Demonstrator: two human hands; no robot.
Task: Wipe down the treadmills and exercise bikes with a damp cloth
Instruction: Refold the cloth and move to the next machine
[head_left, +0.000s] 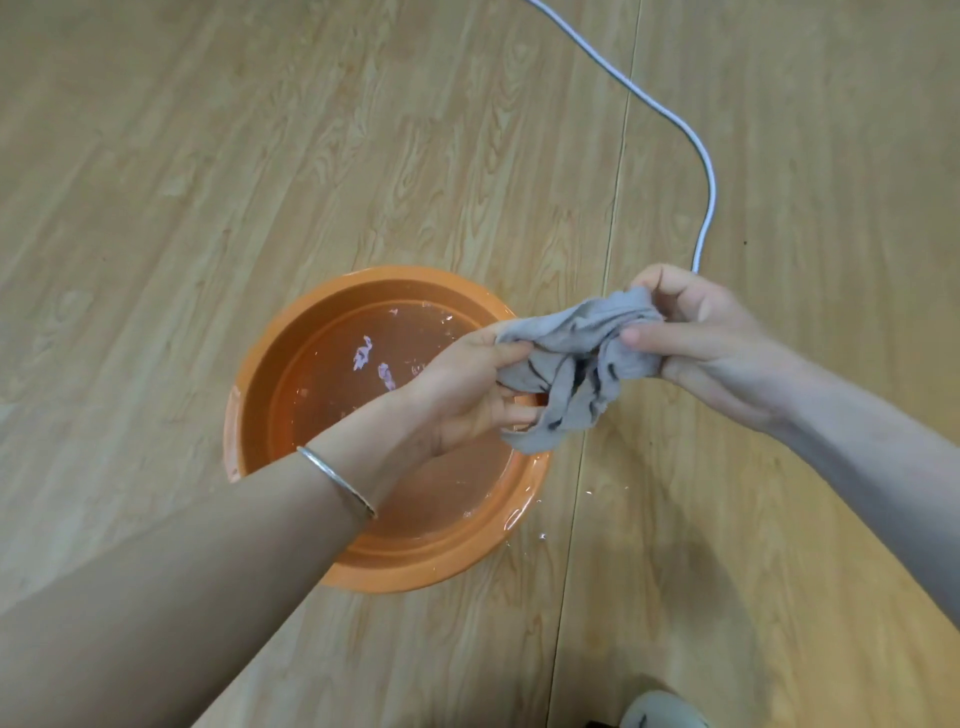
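A bunched, wet grey cloth (576, 364) hangs between both my hands above the right rim of an orange basin (260, 374) holding water. My left hand (462, 389) grips the cloth's left end with thumb and fingers; a silver bangle (337, 480) sits on that wrist. My right hand (701, 338) grips the cloth's right end, fingers curled round it. No treadmill or exercise bike is in view.
The basin stands on a light wood-pattern floor (208, 156). A grey cable (675, 119) runs from the top edge down behind my right hand. Water drops lie on the floor (587, 491) right of the basin. A shoe tip (660, 709) shows at the bottom edge.
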